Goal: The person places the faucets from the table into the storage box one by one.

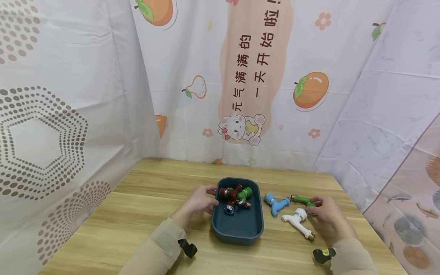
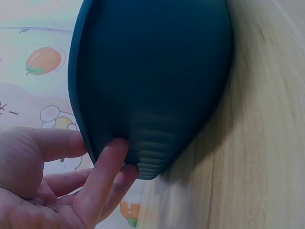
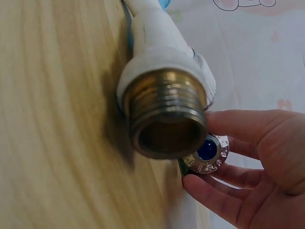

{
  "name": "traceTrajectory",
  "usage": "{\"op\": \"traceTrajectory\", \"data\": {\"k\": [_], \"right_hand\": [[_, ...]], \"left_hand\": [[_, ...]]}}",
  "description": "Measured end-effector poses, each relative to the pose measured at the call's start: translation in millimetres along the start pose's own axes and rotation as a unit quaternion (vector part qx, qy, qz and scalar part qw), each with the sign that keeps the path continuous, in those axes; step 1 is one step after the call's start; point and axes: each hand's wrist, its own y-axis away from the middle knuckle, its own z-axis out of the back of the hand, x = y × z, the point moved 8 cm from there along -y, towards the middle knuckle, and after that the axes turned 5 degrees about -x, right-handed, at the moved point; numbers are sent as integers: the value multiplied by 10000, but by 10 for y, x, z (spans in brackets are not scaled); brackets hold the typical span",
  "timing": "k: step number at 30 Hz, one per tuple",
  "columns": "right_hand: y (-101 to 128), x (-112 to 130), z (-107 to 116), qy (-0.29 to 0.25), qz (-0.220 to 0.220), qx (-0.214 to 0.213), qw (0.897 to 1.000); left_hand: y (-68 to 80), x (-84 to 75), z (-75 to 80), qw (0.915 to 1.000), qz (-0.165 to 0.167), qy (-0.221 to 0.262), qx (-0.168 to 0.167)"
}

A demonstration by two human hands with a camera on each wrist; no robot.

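Note:
My left hand point(image 1: 200, 200) is at the left side of a dark blue-green plastic bin point(image 1: 237, 240), its fingers point(image 2: 102, 174) touching the outer wall and rim. Dark red faucets point(image 1: 229, 194) and a green faucet point(image 1: 245, 194) lie heaped in the bin's far half. On the table to the right, my right hand point(image 1: 328, 212) grips another green faucet point(image 1: 300, 199) around its handle, whose silver end has a blue centre point(image 3: 207, 149). A white faucet point(image 1: 296, 220) with a brass threaded end lies just left of this hand, partly covering the grip in the right wrist view.
A light blue faucet point(image 1: 276, 204) lies between the bin and the white faucet. Everything rests on a wood-grain table point(image 1: 154, 206). Printed curtains point(image 1: 192, 126) hang behind it and along both sides.

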Motion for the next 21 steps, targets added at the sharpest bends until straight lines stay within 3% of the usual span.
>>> {"op": "traceTrajectory", "data": {"k": [7, 21], "right_hand": [[-27, 56, 40, 607, 283, -152, 9976], [-29, 47, 50, 567, 306, -249, 9976]], "left_hand": [[-1, -2, 6, 10000, -8, 26, 16], [2, -2, 10, 10000, -3, -65, -31]]}}
